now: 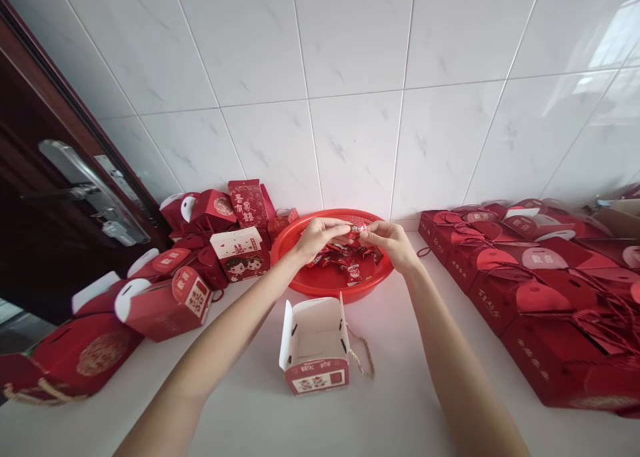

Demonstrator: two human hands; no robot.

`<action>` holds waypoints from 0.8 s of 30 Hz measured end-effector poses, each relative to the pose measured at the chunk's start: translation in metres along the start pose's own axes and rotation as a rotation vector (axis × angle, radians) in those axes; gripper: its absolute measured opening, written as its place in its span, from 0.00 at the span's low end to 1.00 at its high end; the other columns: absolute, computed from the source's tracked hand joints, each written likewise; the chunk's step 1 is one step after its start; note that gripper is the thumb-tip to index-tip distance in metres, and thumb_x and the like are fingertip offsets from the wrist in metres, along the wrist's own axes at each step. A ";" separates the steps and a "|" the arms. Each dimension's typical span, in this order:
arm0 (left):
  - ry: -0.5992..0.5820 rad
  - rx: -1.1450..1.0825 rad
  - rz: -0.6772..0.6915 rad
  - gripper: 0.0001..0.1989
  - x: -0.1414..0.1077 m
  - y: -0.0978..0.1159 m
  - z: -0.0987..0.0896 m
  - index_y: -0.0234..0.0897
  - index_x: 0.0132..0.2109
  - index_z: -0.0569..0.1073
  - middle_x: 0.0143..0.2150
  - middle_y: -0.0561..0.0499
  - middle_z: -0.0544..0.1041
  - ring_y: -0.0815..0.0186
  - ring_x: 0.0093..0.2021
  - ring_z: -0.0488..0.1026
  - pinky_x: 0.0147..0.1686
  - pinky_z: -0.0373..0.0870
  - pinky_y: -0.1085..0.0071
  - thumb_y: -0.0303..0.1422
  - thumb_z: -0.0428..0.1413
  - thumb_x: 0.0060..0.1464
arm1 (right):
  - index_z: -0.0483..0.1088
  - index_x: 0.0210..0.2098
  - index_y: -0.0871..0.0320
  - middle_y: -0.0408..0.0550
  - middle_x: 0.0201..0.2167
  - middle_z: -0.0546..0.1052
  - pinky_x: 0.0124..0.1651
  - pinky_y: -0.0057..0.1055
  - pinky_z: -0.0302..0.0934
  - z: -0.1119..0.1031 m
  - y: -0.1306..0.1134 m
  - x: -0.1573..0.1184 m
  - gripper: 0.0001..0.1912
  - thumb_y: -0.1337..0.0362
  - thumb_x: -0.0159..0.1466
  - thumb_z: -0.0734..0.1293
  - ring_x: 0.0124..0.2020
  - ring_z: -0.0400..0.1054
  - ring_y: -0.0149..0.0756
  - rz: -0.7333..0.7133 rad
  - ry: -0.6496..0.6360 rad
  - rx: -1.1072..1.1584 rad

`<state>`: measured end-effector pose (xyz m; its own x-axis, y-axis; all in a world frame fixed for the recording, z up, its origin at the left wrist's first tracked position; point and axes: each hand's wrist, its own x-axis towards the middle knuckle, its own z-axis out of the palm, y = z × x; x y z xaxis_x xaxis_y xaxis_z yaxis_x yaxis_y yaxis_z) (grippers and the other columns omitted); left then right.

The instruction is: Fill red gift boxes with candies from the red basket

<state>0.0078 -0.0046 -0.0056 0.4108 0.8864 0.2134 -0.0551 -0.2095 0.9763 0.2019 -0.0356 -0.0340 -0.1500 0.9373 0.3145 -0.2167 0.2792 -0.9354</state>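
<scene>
Pinching small shiny wrapped candy (pixel 357 229) | both hands' fingers (pixel 381 233) | round perforated basket (pixel 310 285)

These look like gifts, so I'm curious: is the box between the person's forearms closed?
No, the box in front of the red basket has its flaps raised, showing its white inside.

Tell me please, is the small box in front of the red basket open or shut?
Open: the small box has its flaps raised, and its pale inside shows from above.
</scene>
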 end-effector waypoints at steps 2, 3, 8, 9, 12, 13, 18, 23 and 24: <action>0.006 0.027 0.009 0.15 0.000 0.000 0.001 0.32 0.35 0.82 0.29 0.48 0.83 0.65 0.29 0.79 0.37 0.77 0.68 0.36 0.70 0.39 | 0.74 0.24 0.58 0.43 0.23 0.77 0.39 0.32 0.68 0.000 -0.001 0.000 0.19 0.50 0.47 0.80 0.27 0.71 0.32 0.003 0.006 0.000; 0.011 0.041 0.015 0.16 0.000 0.000 0.001 0.32 0.35 0.82 0.29 0.49 0.83 0.65 0.29 0.79 0.36 0.77 0.68 0.36 0.70 0.38 | 0.74 0.23 0.57 0.42 0.22 0.77 0.38 0.32 0.68 0.000 -0.001 0.000 0.20 0.50 0.46 0.81 0.27 0.71 0.32 0.005 0.011 0.004; -0.002 0.063 0.026 0.21 -0.002 -0.001 0.003 0.32 0.39 0.81 0.31 0.49 0.83 0.64 0.31 0.80 0.39 0.77 0.66 0.39 0.72 0.38 | 0.73 0.21 0.58 0.43 0.21 0.77 0.36 0.32 0.67 -0.001 0.000 0.002 0.20 0.51 0.43 0.81 0.25 0.70 0.31 0.000 0.025 0.018; -0.012 0.070 0.026 0.21 -0.002 -0.001 0.003 0.32 0.40 0.81 0.33 0.48 0.83 0.64 0.32 0.80 0.40 0.78 0.65 0.39 0.72 0.38 | 0.73 0.20 0.58 0.43 0.21 0.77 0.36 0.32 0.67 -0.001 0.001 0.002 0.20 0.51 0.43 0.81 0.25 0.70 0.32 -0.002 0.025 0.018; -0.014 0.113 0.048 0.22 -0.003 -0.002 0.004 0.32 0.39 0.80 0.34 0.48 0.84 0.62 0.34 0.80 0.41 0.78 0.64 0.39 0.73 0.36 | 0.73 0.21 0.58 0.43 0.21 0.77 0.35 0.31 0.67 -0.001 0.002 0.003 0.20 0.52 0.43 0.81 0.25 0.70 0.31 -0.001 0.024 0.020; -0.003 0.122 0.063 0.22 -0.002 -0.003 0.004 0.32 0.39 0.80 0.34 0.48 0.83 0.62 0.34 0.80 0.41 0.78 0.64 0.39 0.72 0.36 | 0.74 0.22 0.58 0.43 0.22 0.77 0.36 0.31 0.67 -0.001 0.002 0.003 0.19 0.52 0.43 0.81 0.25 0.71 0.31 0.002 0.020 0.022; 0.018 0.162 0.133 0.18 -0.001 -0.008 0.002 0.33 0.40 0.80 0.36 0.48 0.83 0.61 0.36 0.79 0.43 0.77 0.63 0.37 0.69 0.41 | 0.76 0.30 0.56 0.42 0.27 0.79 0.39 0.31 0.69 0.000 -0.001 0.001 0.21 0.51 0.45 0.81 0.29 0.73 0.33 0.000 0.000 0.011; 0.036 0.268 0.233 0.11 -0.002 -0.011 0.002 0.34 0.34 0.78 0.37 0.48 0.82 0.60 0.40 0.78 0.46 0.75 0.62 0.36 0.67 0.43 | 0.76 0.33 0.57 0.46 0.26 0.80 0.41 0.35 0.70 0.000 -0.002 -0.001 0.24 0.42 0.52 0.75 0.29 0.74 0.35 0.018 -0.023 -0.018; 0.034 0.287 0.253 0.10 -0.002 -0.011 0.002 0.35 0.33 0.78 0.37 0.48 0.82 0.60 0.41 0.78 0.46 0.75 0.63 0.35 0.66 0.44 | 0.76 0.33 0.57 0.46 0.28 0.80 0.42 0.35 0.70 -0.001 -0.002 -0.001 0.23 0.44 0.51 0.77 0.29 0.75 0.35 0.019 -0.035 -0.008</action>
<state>0.0093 -0.0047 -0.0163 0.3860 0.8041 0.4521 0.1086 -0.5263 0.8434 0.2031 -0.0368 -0.0325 -0.1873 0.9348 0.3018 -0.2053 0.2632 -0.9426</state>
